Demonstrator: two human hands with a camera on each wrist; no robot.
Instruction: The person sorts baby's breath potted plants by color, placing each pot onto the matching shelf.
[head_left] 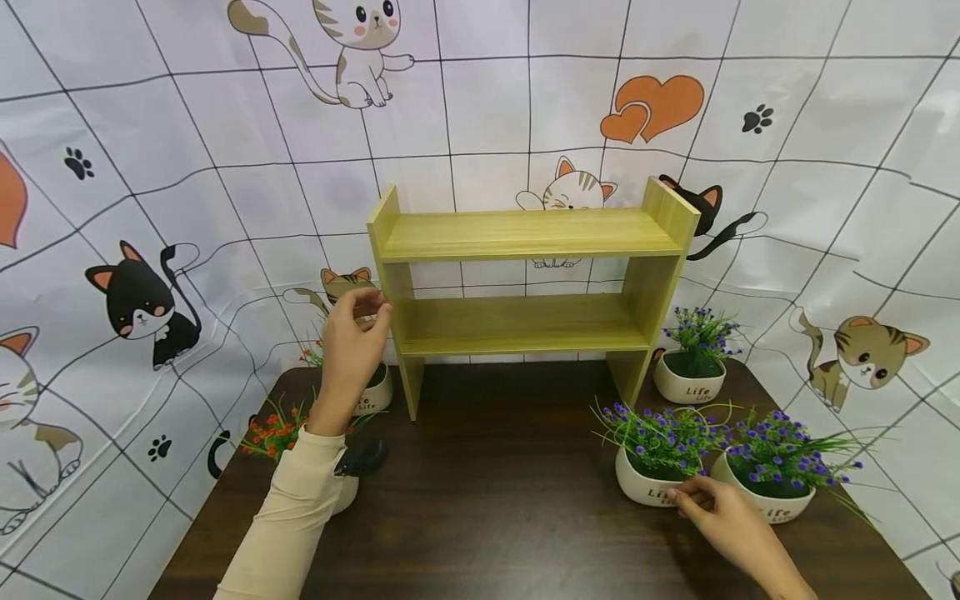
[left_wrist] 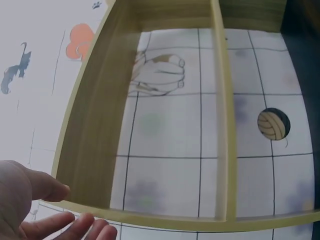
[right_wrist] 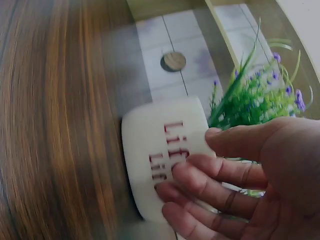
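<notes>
Right hand (head_left: 723,517), thumb and fingers apart, near a white pot (head_left: 639,482) on which I read "Life Life"; left hand (head_left: 354,346), likewise parted, beside the wooden shelf (head_left: 525,235).

right hand (right_wrist: 285,175) with loosely bent fingers before a white flowerpot (right_wrist: 142,155) lettered "Life", green purple-flowered plant (right_wrist: 245,102), brown wood-grain desk (right_wrist: 60,125), wooden shelf (right_wrist: 223,35), grid-patterned wall (right_wrist: 155,42)

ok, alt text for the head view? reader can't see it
A person's left hand is beside a two-level wooden shelf on a dark table, the right hand at a white pot of purple flowers. Two more purple-flowered pots stand nearby, two red-flowered pots at left, before a cat-print wall.
</notes>
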